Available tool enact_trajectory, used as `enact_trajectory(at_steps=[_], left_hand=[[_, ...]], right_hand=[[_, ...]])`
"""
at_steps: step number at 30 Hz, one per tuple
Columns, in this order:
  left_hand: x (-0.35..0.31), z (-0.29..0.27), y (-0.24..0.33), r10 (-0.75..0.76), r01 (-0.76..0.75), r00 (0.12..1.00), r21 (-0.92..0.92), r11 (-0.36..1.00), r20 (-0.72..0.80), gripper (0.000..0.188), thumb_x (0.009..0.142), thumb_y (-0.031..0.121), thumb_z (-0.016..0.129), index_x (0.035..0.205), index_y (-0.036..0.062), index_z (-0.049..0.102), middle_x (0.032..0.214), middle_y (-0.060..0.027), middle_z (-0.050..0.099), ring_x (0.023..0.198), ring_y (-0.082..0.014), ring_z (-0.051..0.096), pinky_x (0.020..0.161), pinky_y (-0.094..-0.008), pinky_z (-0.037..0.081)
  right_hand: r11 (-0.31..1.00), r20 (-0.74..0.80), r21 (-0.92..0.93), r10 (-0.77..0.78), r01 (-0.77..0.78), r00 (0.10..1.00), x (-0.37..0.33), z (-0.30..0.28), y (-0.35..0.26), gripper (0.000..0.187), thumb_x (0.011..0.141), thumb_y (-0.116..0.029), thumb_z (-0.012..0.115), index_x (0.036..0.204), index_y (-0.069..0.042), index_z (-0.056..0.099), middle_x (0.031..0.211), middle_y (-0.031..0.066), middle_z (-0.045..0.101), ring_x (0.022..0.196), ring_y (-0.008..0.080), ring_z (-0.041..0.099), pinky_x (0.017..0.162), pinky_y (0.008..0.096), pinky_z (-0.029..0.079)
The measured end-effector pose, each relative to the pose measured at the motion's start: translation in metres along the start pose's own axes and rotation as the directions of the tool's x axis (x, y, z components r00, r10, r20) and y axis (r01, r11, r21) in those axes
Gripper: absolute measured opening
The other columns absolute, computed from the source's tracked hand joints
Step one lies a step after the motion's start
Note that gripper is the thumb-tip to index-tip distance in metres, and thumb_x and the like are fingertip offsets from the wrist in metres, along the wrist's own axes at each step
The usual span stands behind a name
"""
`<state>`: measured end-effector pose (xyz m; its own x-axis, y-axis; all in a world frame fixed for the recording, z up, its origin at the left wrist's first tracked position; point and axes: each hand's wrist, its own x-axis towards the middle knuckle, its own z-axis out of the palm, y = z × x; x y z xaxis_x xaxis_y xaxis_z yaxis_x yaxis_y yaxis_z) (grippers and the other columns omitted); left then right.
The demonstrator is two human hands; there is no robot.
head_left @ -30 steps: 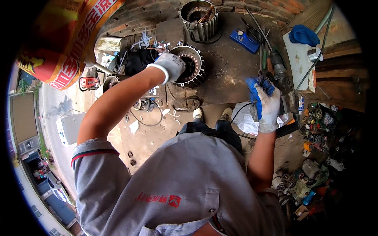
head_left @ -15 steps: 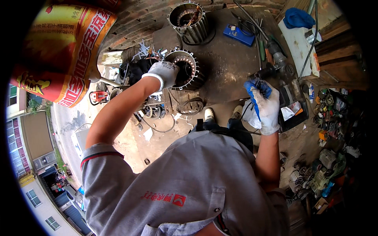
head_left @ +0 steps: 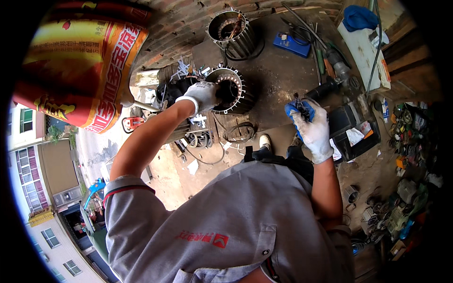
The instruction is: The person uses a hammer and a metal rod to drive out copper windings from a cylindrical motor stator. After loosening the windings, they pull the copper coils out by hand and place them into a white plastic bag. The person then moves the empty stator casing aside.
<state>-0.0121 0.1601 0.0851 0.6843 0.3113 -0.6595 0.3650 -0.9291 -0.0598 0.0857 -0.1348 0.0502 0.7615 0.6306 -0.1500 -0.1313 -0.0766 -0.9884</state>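
My left hand [head_left: 202, 95], in a white work glove, rests at the near-left rim of a ribbed, round motor housing [head_left: 245, 96]. Its fingers dip toward the dark bore and are hidden there, so their grip does not show. A ring of copper-coloured winding ends [head_left: 234, 78] lines the inside of this housing. My right hand [head_left: 311, 127], in a white glove with blue on the finger side, is raised off the table's near right edge. Its fingers are curled around a small dark, tangled clump [head_left: 304, 108], whose kind I cannot make out.
A second motor housing [head_left: 230, 30] with loose copper wires stands farther back on the brown table [head_left: 278, 85]. A blue box [head_left: 291, 45], rods and a power tool [head_left: 347, 85] lie to the right. An open black case [head_left: 365, 144] sits beside my right hand. Cable coils [head_left: 239, 132] hang near the front edge.
My right hand has shifted left relative to the table and turned, so the dark clump shows more plainly. My left hand stays at the nearer housing. The whole view has swung slightly.
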Motion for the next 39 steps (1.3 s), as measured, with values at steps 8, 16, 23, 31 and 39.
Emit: enact_trajectory(at_steps=[8, 16, 23, 31, 39], left_hand=[[-0.012, 0.002, 0.009, 0.076, -0.067, 0.996, 0.159, 0.985, -0.051, 0.025, 0.080, 0.020, 0.054, 0.097, 0.0054, 0.065, 0.095, -0.0180, 0.066, 0.095, -0.0327, 0.063, 0.082, -0.0415, 0.050], [-0.011, -0.008, 0.030, -0.255, 0.217, 0.961, -0.283, 0.934, -0.106, 0.035, 0.086, 0.028, 0.047, 0.090, 0.0000, 0.068, 0.092, -0.0238, 0.066, 0.091, -0.0353, 0.064, 0.079, -0.0407, 0.051], [0.013, 0.000, 0.026, 0.027, -0.080, 0.979, 0.265, 0.961, 0.200, 0.029, 0.078, 0.018, 0.055, 0.098, -0.0002, 0.066, 0.096, -0.0219, 0.066, 0.096, -0.0349, 0.064, 0.080, -0.0382, 0.051], [0.009, -0.010, 0.040, 0.004, -0.066, 0.982, 0.319, 0.946, 0.191, 0.031, 0.080, 0.017, 0.054, 0.101, -0.0034, 0.064, 0.104, -0.0203, 0.065, 0.098, -0.0289, 0.064, 0.085, -0.0365, 0.050], [0.009, 0.000, 0.041, -0.025, -0.014, 0.990, 0.277, 0.961, 0.138, 0.032, 0.086, 0.021, 0.047, 0.101, 0.0015, 0.067, 0.100, -0.0161, 0.067, 0.097, -0.0304, 0.064, 0.084, -0.0349, 0.050]], right_hand=[[0.996, 0.071, 0.014, -0.094, 0.093, 0.993, 0.000, 0.008, 0.001, 0.008, 0.085, -0.002, 0.060, 0.091, 0.003, 0.062, 0.084, 0.0062, 0.063, 0.075, 0.0098, 0.060, 0.068, 0.0239, 0.049], [0.983, 0.083, -0.161, -0.069, 0.082, 0.994, -0.008, 0.003, -0.016, 0.011, 0.080, 0.000, 0.062, 0.090, 0.004, 0.063, 0.086, 0.0090, 0.065, 0.078, 0.0153, 0.064, 0.073, 0.0275, 0.052], [0.981, 0.020, -0.183, -0.063, 0.065, 0.998, -0.015, -0.007, -0.004, 0.011, 0.078, -0.001, 0.063, 0.088, 0.003, 0.064, 0.085, 0.0118, 0.064, 0.076, 0.0197, 0.066, 0.070, 0.0302, 0.052], [0.977, 0.020, -0.192, -0.089, 0.091, 0.996, -0.012, -0.007, -0.007, 0.010, 0.080, -0.004, 0.063, 0.088, 0.002, 0.064, 0.084, 0.0123, 0.064, 0.076, 0.0200, 0.066, 0.069, 0.0299, 0.052], [0.983, 0.064, -0.178, -0.034, 0.045, 0.997, -0.010, -0.003, -0.006, 0.010, 0.081, -0.004, 0.062, 0.088, 0.002, 0.064, 0.085, 0.0113, 0.064, 0.077, 0.0190, 0.066, 0.070, 0.0299, 0.052]])
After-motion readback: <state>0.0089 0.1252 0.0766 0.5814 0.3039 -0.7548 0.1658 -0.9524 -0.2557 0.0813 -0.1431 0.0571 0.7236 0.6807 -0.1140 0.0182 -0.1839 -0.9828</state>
